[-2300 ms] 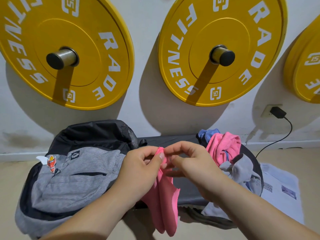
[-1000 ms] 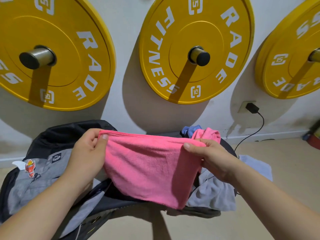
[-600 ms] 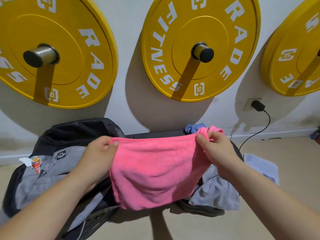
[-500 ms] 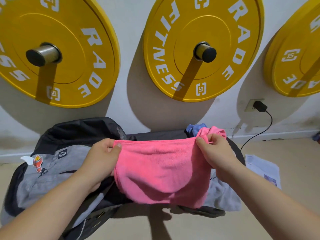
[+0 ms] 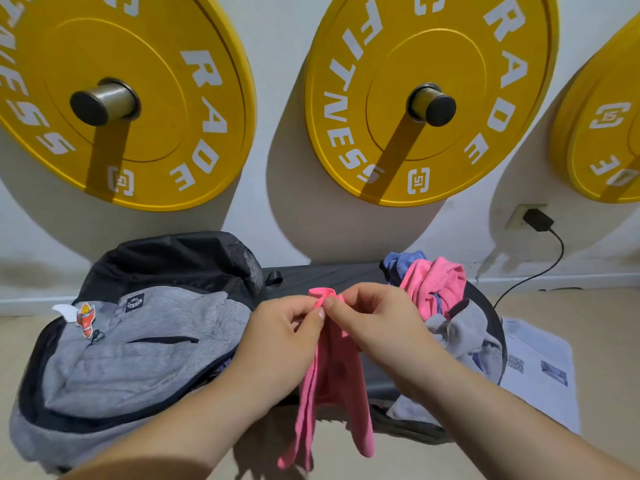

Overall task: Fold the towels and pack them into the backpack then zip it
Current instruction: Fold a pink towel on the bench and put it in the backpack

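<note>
I hold a pink towel (image 5: pixel 332 386) by its top edge, folded in half and hanging down in front of me. My left hand (image 5: pixel 280 337) and my right hand (image 5: pixel 374 320) pinch its upper corners together, fingertips almost touching. A grey and black backpack (image 5: pixel 131 341) lies on the left, its main flap partly unzipped along the near side. On the right sits a heap of unfolded towels (image 5: pixel 436 289), pink, blue and grey, crumpled together.
Backpack and towel heap rest on a dark padded bench (image 5: pixel 325 275) against a white wall. Yellow weight plates (image 5: pixel 426 95) hang on pegs above. A charger (image 5: pixel 536 220) is plugged in at right, and papers (image 5: pixel 540 368) lie on the tan floor.
The pink towel was stretched wide between my hands; I have brought both hands together at the middle, so it now hangs folded in half.
</note>
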A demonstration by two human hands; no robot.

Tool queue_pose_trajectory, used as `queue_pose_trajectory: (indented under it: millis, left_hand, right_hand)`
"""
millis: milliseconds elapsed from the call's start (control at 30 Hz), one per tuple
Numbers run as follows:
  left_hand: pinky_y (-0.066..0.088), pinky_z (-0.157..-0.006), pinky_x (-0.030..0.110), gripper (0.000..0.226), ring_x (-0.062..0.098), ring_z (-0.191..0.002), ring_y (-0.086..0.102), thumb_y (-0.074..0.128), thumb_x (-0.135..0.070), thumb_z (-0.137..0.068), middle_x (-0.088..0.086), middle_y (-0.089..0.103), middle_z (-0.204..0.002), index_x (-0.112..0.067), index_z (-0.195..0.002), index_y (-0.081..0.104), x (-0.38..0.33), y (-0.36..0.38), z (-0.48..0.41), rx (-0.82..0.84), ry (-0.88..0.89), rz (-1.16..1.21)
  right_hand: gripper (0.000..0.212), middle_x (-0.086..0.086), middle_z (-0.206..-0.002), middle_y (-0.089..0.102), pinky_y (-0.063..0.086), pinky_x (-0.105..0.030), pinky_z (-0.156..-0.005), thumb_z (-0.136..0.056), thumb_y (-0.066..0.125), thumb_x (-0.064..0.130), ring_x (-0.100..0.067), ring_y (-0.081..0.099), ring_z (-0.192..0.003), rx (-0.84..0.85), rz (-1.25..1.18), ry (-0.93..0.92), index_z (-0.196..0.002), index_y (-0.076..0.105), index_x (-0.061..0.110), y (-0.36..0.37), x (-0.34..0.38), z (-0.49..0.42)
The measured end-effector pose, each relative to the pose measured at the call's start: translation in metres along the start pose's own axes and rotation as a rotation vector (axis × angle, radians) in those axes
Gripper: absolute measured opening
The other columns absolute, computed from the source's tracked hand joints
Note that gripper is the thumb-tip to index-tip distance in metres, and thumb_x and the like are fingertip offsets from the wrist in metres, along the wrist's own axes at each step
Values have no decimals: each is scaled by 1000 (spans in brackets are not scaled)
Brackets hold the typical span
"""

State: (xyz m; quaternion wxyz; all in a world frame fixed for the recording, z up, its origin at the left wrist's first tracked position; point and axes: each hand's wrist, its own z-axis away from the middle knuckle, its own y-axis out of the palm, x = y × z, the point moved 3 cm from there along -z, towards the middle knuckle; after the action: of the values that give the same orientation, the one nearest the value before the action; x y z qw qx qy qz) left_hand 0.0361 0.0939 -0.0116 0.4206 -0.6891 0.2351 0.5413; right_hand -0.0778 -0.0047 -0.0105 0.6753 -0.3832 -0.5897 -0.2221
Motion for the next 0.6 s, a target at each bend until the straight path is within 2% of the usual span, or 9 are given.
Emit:
queue_pose_trajectory:
  millis: [100,167,267,333,433,533,600]
  left_hand:
    - [60,-78,55,24,32,-83,72,57,-18,-101,5,76,-79,-22,-91,78,7,-4,-4,25,-5,-29]
    - [59,-78,55,22,35,-85,71,57,-19,-101,10,75,-81,-16,-92,77,9,-5,-5,31,6,-48]
    - [59,-74,48,23,30,-81,71,59,-16,-100,7,76,-80,-16,-90,79,8,-4,-4,16,38,-71]
    - [56,-69,47,23,26,-66,65,59,-21,-99,12,72,-74,-13,-86,77,7,-4,-4,3,60,-97]
    - [49,-60,44,27,12,-60,48,59,-27,-97,21,64,-72,-10,-81,73,5,-3,-4,-16,94,-133]
    - [49,-61,39,27,12,-61,52,57,-27,-98,15,66,-71,-12,-81,73,4,-1,-1,-5,112,-154]
    - [49,-60,36,32,17,-58,53,56,-30,-98,16,65,-69,-9,-79,71,2,-1,0,10,99,-151]
  right_hand:
    - [25,-3,-61,64,46,-30,-60,-93,71,23,-9,52,-56,25,-30,22,-78,74,3,-1,2,0]
    - [21,-5,-66,72,52,-34,-63,-93,71,21,-9,58,-58,46,-34,35,-79,78,7,0,4,1]
    - [20,-13,-75,76,61,-47,-73,-91,73,24,-17,67,-67,34,-10,43,-79,79,10,2,4,2]
    - [21,-14,-73,76,61,-52,-73,-88,77,25,-20,68,-67,-28,7,42,-76,78,8,0,4,1]
    - [18,-8,-69,75,61,-44,-69,-84,82,21,-14,67,-64,-92,-41,47,-74,76,7,-5,7,-1]
    - [21,-5,-63,70,55,-37,-60,-86,79,21,-11,60,-57,-66,-75,47,-74,74,4,-3,8,2]
    - [32,-21,-68,66,58,-52,-68,-90,72,27,-15,58,-63,-5,-107,60,-77,70,-2,3,6,5]
